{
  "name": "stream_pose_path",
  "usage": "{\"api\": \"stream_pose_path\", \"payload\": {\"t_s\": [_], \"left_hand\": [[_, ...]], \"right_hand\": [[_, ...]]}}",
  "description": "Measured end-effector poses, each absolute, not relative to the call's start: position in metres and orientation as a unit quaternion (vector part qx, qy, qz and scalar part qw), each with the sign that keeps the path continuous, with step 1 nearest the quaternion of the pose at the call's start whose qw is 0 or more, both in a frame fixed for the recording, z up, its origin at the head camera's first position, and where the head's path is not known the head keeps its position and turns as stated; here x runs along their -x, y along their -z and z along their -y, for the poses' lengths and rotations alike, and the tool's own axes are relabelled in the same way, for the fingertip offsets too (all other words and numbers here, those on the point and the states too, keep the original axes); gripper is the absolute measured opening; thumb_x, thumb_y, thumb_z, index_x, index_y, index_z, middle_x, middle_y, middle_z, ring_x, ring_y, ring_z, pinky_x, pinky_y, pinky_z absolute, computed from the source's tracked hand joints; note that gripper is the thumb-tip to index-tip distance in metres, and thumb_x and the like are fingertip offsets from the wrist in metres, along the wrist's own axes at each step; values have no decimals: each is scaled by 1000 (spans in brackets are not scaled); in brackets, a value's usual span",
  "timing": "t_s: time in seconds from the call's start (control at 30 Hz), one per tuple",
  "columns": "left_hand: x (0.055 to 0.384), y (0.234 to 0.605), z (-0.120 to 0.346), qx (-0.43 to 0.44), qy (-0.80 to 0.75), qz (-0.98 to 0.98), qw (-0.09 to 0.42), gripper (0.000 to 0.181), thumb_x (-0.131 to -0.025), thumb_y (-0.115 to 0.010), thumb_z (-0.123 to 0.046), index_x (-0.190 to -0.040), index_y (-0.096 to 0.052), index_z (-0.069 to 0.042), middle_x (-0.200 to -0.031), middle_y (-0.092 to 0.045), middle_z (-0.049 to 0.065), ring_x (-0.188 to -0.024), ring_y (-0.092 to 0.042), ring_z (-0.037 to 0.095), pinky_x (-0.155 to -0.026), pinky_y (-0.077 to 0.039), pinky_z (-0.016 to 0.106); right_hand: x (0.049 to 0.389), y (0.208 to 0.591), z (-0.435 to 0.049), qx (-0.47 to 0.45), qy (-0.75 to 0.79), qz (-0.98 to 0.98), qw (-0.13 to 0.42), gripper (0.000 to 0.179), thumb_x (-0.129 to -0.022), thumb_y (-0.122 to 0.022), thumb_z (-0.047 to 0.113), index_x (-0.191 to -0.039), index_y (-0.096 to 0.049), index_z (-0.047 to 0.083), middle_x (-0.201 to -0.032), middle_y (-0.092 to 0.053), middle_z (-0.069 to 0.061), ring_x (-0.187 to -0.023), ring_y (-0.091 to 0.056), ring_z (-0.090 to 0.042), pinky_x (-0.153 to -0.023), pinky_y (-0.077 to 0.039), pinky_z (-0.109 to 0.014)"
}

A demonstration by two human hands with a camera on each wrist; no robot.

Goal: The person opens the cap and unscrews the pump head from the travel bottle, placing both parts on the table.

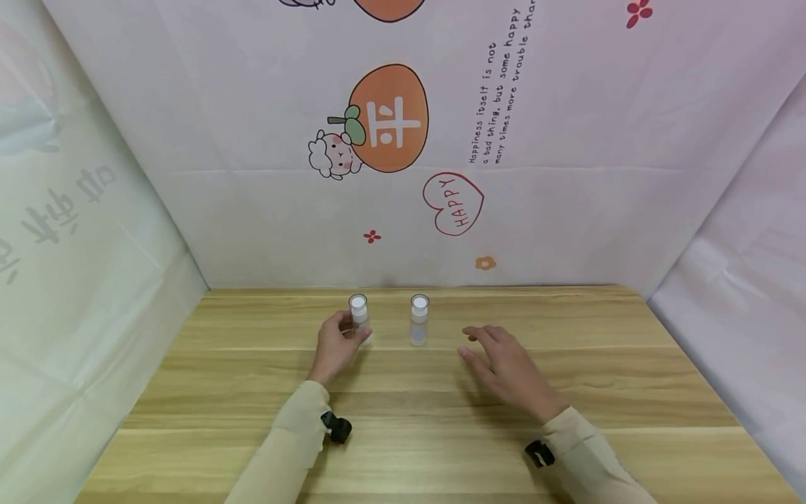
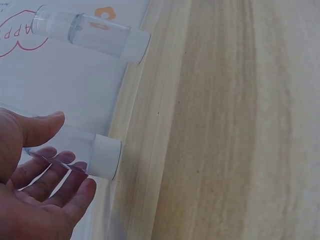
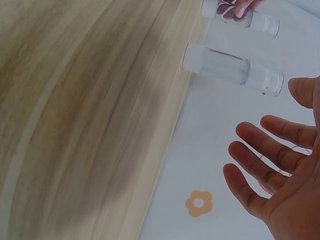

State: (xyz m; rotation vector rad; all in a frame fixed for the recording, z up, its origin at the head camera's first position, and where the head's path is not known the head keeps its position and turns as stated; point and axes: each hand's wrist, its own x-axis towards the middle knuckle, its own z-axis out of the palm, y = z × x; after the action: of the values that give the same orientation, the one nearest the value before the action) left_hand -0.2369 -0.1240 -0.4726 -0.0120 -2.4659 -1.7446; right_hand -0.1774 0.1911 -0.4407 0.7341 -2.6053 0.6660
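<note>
Two small clear plastic bottles stand upright on the wooden table, each with a white base and a white top under a clear cap. My left hand (image 1: 336, 344) is at the left bottle (image 1: 359, 312), its thumb on the near side and its fingers curled round the far side. Through the clear body of that bottle (image 2: 106, 156), the fingers show in the left wrist view. The right bottle (image 1: 418, 323) stands a short way to the right, untouched. Farther right, my right hand (image 1: 508, 367) hovers above the table with relaxed, spread fingers and holds nothing.
A white printed cloth (image 1: 264, 231) rises behind the table (image 1: 403, 427), and more white cloth hangs at both sides. Both bottles stand near the table's back edge. A black strap (image 1: 336, 428) is on the left wrist, another (image 1: 539, 453) on the right.
</note>
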Motion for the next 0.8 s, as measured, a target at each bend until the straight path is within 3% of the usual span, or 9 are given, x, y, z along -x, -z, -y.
{"api": "stream_pose_path", "payload": {"t_s": [0.53, 0.8], "left_hand": [[221, 454, 112, 64, 542, 832, 97, 40, -88, -80, -8, -124, -65, 2, -121, -66, 18, -112, -62, 34, -99, -50, 51], [210, 442, 104, 126, 498, 846, 141, 36, -83, -84, -8, -116, -69, -3, -112, -67, 11, -103, -65, 29, -90, -53, 50]], "right_hand": [[174, 437, -181, -260, -255, 919, 149, 38, -103, -63, 28, -132, -62, 4, -116, -68, -12, -109, -62, -28, -91, -52, -50], [174, 434, -174, -265, -264, 916, 144, 40, -103, -63, 30, -134, -61, 4, -117, -67, -10, -110, -62, -27, -89, -53, -48]]}}
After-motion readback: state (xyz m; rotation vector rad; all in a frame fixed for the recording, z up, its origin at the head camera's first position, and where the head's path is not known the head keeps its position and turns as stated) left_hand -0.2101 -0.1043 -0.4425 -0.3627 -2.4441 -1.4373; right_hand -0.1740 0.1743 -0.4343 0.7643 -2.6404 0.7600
